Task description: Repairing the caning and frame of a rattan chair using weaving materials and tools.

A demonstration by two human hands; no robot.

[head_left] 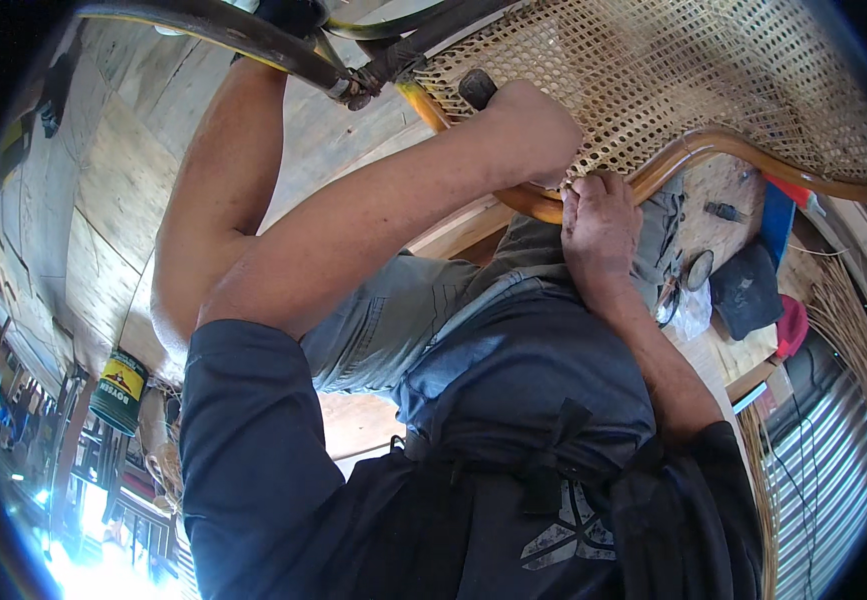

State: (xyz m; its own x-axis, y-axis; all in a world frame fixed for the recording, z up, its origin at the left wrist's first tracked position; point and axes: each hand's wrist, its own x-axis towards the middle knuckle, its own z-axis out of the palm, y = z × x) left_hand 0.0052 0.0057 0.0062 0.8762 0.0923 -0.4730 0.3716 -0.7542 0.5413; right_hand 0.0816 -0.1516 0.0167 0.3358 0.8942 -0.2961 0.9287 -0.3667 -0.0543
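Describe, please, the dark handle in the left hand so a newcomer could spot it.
Find the woven cane panel across the upper right, then the left hand, closed, by its lower-left edge. The dark handle pokes out at that fist's upper left: a short, blunt stub, unlike the pale cane behind it or the longer dark tube farther left.

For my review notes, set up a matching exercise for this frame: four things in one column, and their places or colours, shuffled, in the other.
Things
1. dark handle
2. right hand
3. can
4. thin strips

Places and colours
A. green, with a yellow patch
B. near the picture's right edge, light brown
C. sticking out beside the closed left hand
D. at the curved wooden rim of the woven panel

Right pairs: 1-C, 2-D, 3-A, 4-B
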